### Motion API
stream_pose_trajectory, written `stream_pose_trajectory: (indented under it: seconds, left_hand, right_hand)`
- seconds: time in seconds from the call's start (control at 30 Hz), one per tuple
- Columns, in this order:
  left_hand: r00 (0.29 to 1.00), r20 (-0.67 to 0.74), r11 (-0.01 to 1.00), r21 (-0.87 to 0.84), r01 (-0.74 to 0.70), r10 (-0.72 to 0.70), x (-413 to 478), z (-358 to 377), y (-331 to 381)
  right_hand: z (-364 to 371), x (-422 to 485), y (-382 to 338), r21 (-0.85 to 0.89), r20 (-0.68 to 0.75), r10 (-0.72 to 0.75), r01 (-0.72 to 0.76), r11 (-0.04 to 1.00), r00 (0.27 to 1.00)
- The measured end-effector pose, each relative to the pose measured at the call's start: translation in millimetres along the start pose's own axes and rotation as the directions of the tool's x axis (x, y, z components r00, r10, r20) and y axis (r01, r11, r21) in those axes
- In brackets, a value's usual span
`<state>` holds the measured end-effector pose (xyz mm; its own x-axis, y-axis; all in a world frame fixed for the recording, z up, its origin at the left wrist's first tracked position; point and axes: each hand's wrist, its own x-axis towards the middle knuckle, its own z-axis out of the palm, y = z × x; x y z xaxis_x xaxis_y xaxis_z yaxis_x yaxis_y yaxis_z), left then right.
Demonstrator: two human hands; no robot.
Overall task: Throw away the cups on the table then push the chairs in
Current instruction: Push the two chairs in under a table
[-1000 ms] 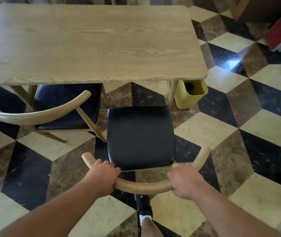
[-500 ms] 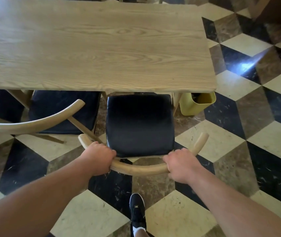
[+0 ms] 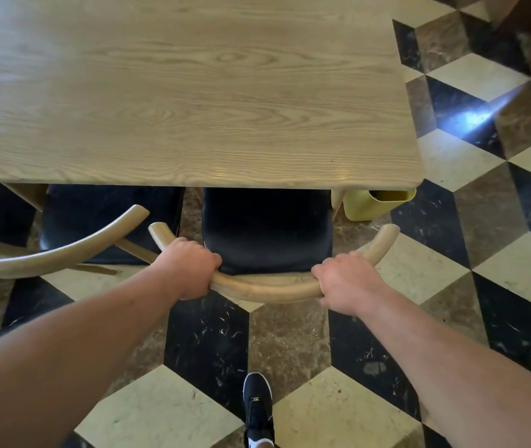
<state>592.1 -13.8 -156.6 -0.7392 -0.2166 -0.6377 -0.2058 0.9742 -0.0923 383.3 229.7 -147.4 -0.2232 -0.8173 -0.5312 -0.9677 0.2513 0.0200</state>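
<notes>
A wooden chair (image 3: 265, 234) with a black seat and a curved backrest stands in front of me, its seat partly under the light wooden table (image 3: 177, 92). My left hand (image 3: 186, 268) grips the backrest on the left and my right hand (image 3: 346, 281) grips it on the right. A second chair (image 3: 64, 250) of the same kind stands to the left, its black seat partly under the table. No cup shows on the tabletop.
A yellow bin (image 3: 374, 203) stands on the floor under the table's right corner, close to the chair. My black shoe (image 3: 257, 412) is on the checkered tile floor behind the chair. A bright glare lies on the floor at the right.
With both hands on its backrest, the chair has slid forward, so more of its seat is under the table. I have stepped closer to the table.
</notes>
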Motion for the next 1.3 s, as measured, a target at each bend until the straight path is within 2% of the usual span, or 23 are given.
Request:
stream_pose_trajectory:
  seconds: [0.17,0.37,0.7,0.8,0.9,0.97,1.03,1.1,1.17,1.23,1.3]
  left_hand:
    - [0.991,0.135,0.999,0.045,-0.003,-0.003,23.4,-15.1,-23.2]
    - [0.981,0.191,0.998,0.035,-0.053,0.046,28.9,-16.2,-27.3]
    - [0.975,0.168,0.989,-0.039,-0.144,0.148,32.3,-14.8,-35.1]
    - [0.981,0.067,0.983,-0.03,-0.179,0.181,26.2,-11.7,-35.2]
    - [0.976,-0.148,0.985,-0.029,-0.169,0.163,11.1,3.0,-42.1]
    - [0.95,-0.278,0.99,0.003,-0.143,0.139,-5.2,21.2,-60.2]
    - [0.936,-0.327,0.992,0.032,-0.123,0.127,-23.7,42.3,-92.1]
    - [0.947,-0.316,0.998,-0.018,-0.062,0.053,-41.6,60.4,-133.9]
    - [0.95,-0.293,0.985,-0.163,0.058,-0.105,-52.5,75.1,-172.9]
    - [0.95,-0.216,0.903,-0.411,0.122,-0.226,-56.8,81.5,-195.3]
    - [0.964,-0.097,0.843,-0.513,0.164,-0.247,-47.5,84.3,-202.3]
  right_hand:
    - [-9.7,27.7,7.0,-0.038,0.034,-0.059,0.06,0.997,0.998]
    - [-9.7,34.1,8.8,0.028,0.125,-0.091,0.088,0.996,0.988]
    - [-20.0,34.9,6.0,0.038,0.216,-0.065,0.058,0.998,0.974]
    - [-29.8,29.3,-3.8,0.018,0.248,0.025,-0.03,0.999,0.968]
    - [-41.6,23.4,-33.9,0.03,0.238,0.138,-0.149,0.988,0.961]
    - [-52.9,30.2,-75.0,0.154,0.245,0.139,-0.181,0.971,0.959]
    - [-64.4,51.8,-126.3,0.29,0.222,0.106,-0.169,0.942,0.969]
    - [-73.7,88.6,-173.4,0.372,0.142,0.113,-0.159,0.915,0.983]
    - [-83.0,128.2,-207.9,0.447,0.055,0.163,-0.17,0.878,0.985]
    - [-84.5,153.8,-224.2,0.461,-0.027,0.213,-0.177,0.87,0.977]
    - [-75.9,166.1,-227.4,0.434,-0.096,0.248,-0.183,0.882,0.964]
